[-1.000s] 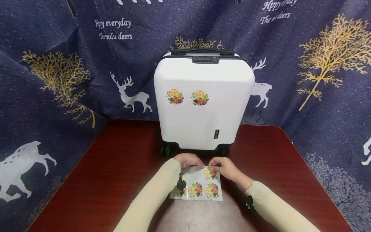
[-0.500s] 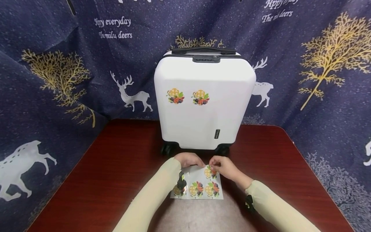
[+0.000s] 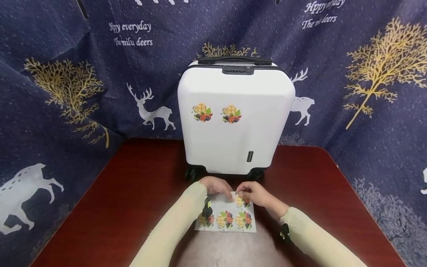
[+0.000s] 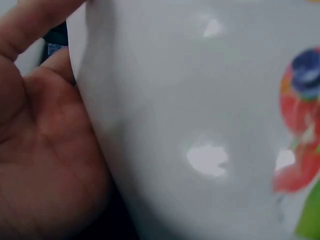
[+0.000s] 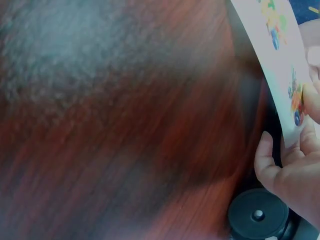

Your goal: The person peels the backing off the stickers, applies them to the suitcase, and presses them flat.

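A white sheet of fruit stickers (image 3: 221, 204) is held low over the table in front of the suitcase. My left hand (image 3: 216, 185) grips its far left edge, the index finger reaching onto the bare upper part. At the far right corner my right hand (image 3: 255, 192) pinches the sheet beside a fruit sticker (image 3: 239, 201). Three more stickers line the near row. In the right wrist view the thumb presses on the sheet (image 5: 280, 70) with fingers beneath it. The left wrist view has the sheet (image 4: 165, 110) bowed over the left palm (image 4: 55, 150).
A white suitcase (image 3: 233, 141) stands upright on the dark red table (image 3: 143, 185), with two fruit stickers (image 3: 201, 112) side by side on its front. Its black wheel (image 5: 257, 214) is close to the right hand. A blue deer-print cloth (image 3: 150, 74) hangs behind.
My left fingertips have slid down and slightly left onto the sheet's bare part. The right fingers have shifted a little left along the far edge.
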A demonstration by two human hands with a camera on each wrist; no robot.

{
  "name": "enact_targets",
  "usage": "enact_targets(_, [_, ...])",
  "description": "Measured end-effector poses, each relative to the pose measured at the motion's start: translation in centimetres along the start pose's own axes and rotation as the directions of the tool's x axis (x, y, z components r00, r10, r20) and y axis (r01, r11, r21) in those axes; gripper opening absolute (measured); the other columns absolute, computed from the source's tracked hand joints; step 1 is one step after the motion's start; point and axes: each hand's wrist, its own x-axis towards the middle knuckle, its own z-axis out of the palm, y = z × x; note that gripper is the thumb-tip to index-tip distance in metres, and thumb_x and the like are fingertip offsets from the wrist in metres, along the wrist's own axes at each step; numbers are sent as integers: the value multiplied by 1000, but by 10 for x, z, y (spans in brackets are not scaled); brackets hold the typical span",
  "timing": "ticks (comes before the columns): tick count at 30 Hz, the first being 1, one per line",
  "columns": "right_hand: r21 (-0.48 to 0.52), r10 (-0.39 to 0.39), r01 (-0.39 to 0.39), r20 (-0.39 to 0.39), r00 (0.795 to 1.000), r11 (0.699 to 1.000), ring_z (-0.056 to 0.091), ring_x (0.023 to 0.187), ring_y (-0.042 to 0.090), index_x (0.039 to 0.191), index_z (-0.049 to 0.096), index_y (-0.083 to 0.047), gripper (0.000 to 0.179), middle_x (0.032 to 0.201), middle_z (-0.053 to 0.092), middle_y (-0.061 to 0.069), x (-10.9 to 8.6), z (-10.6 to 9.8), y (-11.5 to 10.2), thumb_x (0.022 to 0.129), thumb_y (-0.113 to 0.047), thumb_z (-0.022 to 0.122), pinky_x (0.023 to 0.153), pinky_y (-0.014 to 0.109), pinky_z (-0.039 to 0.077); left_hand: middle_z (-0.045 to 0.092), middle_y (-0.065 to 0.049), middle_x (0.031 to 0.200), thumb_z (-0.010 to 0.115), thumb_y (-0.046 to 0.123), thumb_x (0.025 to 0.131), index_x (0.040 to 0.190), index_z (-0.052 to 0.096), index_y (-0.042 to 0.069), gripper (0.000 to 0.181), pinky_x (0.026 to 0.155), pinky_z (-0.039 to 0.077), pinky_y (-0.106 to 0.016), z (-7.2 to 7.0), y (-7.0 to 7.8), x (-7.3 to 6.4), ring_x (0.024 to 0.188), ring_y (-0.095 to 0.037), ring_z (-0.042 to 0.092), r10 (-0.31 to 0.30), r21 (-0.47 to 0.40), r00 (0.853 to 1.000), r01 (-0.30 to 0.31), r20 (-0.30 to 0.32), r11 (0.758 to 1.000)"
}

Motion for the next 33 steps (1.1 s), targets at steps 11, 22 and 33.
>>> enact_targets(11, [-94,-141,155,142,980,983,54,80,-5,100,79,-1,11,93,74,14,5,-3,-8,92,-4,72,71,17,52,73,-14,120,68,11,96,128,69,0,34,95,50,-25,-5,4,8,96,-13,63,-23,181,998,11,65,983])
enact_targets(22, [-163,-198,226,173,965,960,60,87,9,92,75,-4,6,92,71,12,9,-2,-14,90,1,72,80,21,53,71,-11,118,67,8,94,126,69,-2,33,94,49,-25,-7,4,6,94,-14,62,-43,141,998,34,56,989])
enact_targets(33, [-133,-110,131,156,982,982,52,78,-2,89,74,-4,4,91,67,9,4,-2,-11,92,-3,72,69,18,51,73,-10,114,70,14,92,122,71,-2,34,91,49,-25,-4,3,6,93,-14,61,-12,141,1000,10,12,990])
